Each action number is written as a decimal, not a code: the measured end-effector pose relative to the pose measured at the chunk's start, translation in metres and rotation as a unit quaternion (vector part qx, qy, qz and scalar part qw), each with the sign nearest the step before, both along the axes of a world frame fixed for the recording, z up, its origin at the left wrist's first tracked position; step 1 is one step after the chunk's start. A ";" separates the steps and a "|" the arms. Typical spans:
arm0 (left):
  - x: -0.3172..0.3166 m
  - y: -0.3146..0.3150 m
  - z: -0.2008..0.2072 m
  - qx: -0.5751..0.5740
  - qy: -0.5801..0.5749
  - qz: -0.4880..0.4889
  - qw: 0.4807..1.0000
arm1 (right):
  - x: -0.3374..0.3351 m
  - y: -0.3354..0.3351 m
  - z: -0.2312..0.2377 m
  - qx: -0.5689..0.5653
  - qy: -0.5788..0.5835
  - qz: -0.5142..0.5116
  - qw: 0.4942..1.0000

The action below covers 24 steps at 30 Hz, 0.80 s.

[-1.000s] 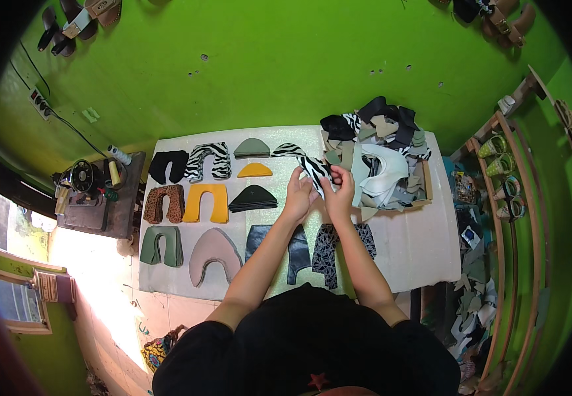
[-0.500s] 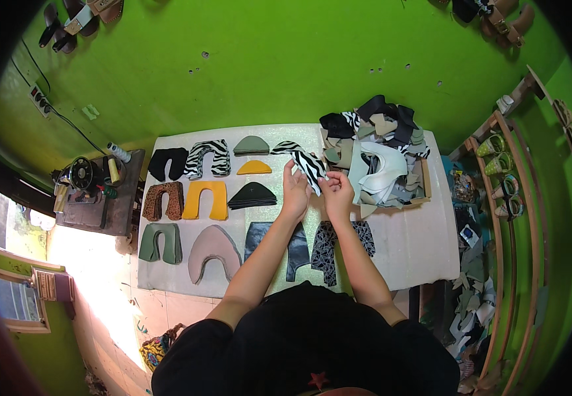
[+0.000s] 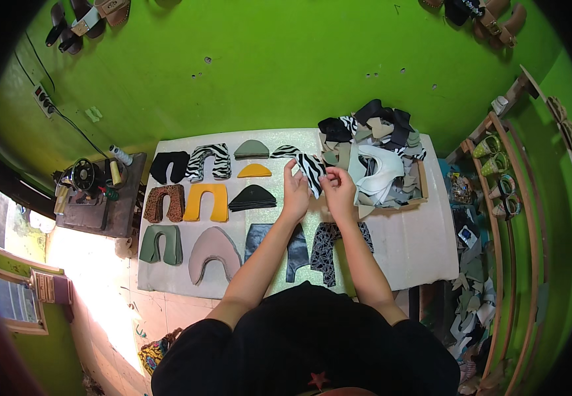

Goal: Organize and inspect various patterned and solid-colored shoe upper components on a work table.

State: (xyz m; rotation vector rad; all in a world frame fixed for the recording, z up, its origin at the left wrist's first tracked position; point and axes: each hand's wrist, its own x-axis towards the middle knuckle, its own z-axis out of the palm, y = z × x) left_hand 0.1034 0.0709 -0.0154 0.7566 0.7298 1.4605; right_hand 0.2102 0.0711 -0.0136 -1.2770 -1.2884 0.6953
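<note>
Above the table's middle, a zebra-print cut piece (image 3: 311, 176) is held up between my two hands. My left hand (image 3: 296, 193) grips its left side with thumb and fingers, and my right hand (image 3: 339, 193) pinches its right edge. Just beyond it lies a half-round zebra-print piece (image 3: 286, 151). To the left are stacks of half-round pieces: green (image 3: 252, 149), yellow (image 3: 254, 170) and black (image 3: 253, 197). By my right hand stands a box (image 3: 422, 181) heaped with scraps, a white curved piece (image 3: 380, 171) on top.
U-shaped stacks fill the table's left side, among them zebra-print (image 3: 208, 162), yellow (image 3: 206, 202) and pinkish-beige (image 3: 214, 255). Dark pieces (image 3: 277, 245) lie under my forearms. A sewing machine (image 3: 85, 177) stands at left. On the right, a wooden rack (image 3: 520, 218) holds sandals.
The zebra-print piece has turned in my hands, its broad face now more upright and compact. Both hands stay in nearly the same place.
</note>
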 end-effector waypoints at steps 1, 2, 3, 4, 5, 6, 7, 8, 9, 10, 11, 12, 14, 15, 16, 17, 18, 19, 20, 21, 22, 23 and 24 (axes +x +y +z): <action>-0.003 0.000 -0.001 0.005 0.032 0.000 0.999 | -0.003 -0.003 0.006 0.010 -0.025 -0.006 1.000; -0.005 0.000 -0.003 0.009 0.064 0.000 0.998 | -0.006 -0.005 0.010 0.021 -0.050 -0.012 0.998; -0.004 0.000 -0.002 0.010 0.063 -0.001 0.998 | -0.007 -0.007 0.010 0.022 -0.050 -0.012 0.998; -0.002 -0.001 -0.001 0.029 0.061 0.007 0.998 | -0.009 -0.008 0.010 0.051 -0.083 -0.029 0.995; 0.000 -0.001 0.000 0.047 0.059 0.014 0.997 | -0.010 -0.010 0.010 0.079 -0.116 -0.046 0.989; 0.002 -0.002 0.003 0.048 0.059 0.014 0.997 | -0.013 -0.011 0.011 0.080 -0.116 -0.046 0.989; 0.004 -0.003 0.006 0.049 0.042 0.027 0.998 | -0.015 -0.013 0.011 0.096 -0.127 -0.052 0.986; 0.005 -0.004 0.008 0.051 0.024 0.040 0.998 | -0.017 -0.014 0.012 0.112 -0.137 -0.058 0.982; 0.005 -0.005 0.008 0.051 0.025 0.041 0.998 | -0.018 -0.014 0.014 0.113 -0.137 -0.058 0.982; 0.004 -0.005 0.008 0.051 0.019 0.043 0.998 | -0.019 -0.015 0.016 0.098 -0.132 -0.062 0.984; 0.003 -0.006 0.007 0.050 0.013 0.045 0.998 | -0.019 -0.016 0.017 0.082 -0.127 -0.066 0.986; 0.003 -0.006 0.006 0.051 0.013 0.044 0.998 | -0.019 -0.016 0.017 0.082 -0.127 -0.066 0.986; 0.003 -0.007 0.005 0.068 0.017 0.041 0.997 | -0.018 -0.014 0.017 0.044 -0.115 -0.051 0.991; 0.003 -0.006 0.004 0.069 0.016 0.041 0.997 | -0.017 -0.012 0.017 0.045 -0.115 -0.052 0.991; 0.003 -0.006 0.003 0.065 0.010 0.036 0.997 | -0.017 -0.011 0.016 -0.006 -0.069 -0.039 0.997; 0.003 -0.005 0.002 0.061 0.003 0.032 0.998 | -0.016 -0.009 0.015 -0.056 -0.023 -0.026 0.998; 0.002 -0.005 0.001 0.062 0.003 0.032 0.998 | -0.016 -0.008 0.014 -0.055 -0.023 -0.027 0.998; 0.001 -0.005 0.000 0.049 0.016 0.029 0.998 | -0.015 -0.007 0.013 -0.055 -0.026 -0.028 0.998; 0.001 -0.005 0.000 0.035 0.028 0.026 0.999 | -0.015 -0.006 0.012 -0.054 -0.029 -0.029 0.998; 0.001 -0.006 0.001 0.035 0.028 0.027 0.999 | -0.015 -0.006 0.015 -0.054 -0.029 -0.028 0.998; 0.002 -0.007 0.003 0.039 0.005 0.036 0.999 | -0.015 -0.007 0.018 -0.059 -0.033 -0.028 0.997; 0.002 -0.007 0.005 0.043 -0.018 0.046 0.998 | -0.016 -0.008 0.020 -0.064 -0.037 -0.028 0.997; 0.003 -0.008 0.006 0.043 -0.018 0.046 0.998 | -0.015 -0.008 0.020 -0.064 -0.037 -0.028 0.997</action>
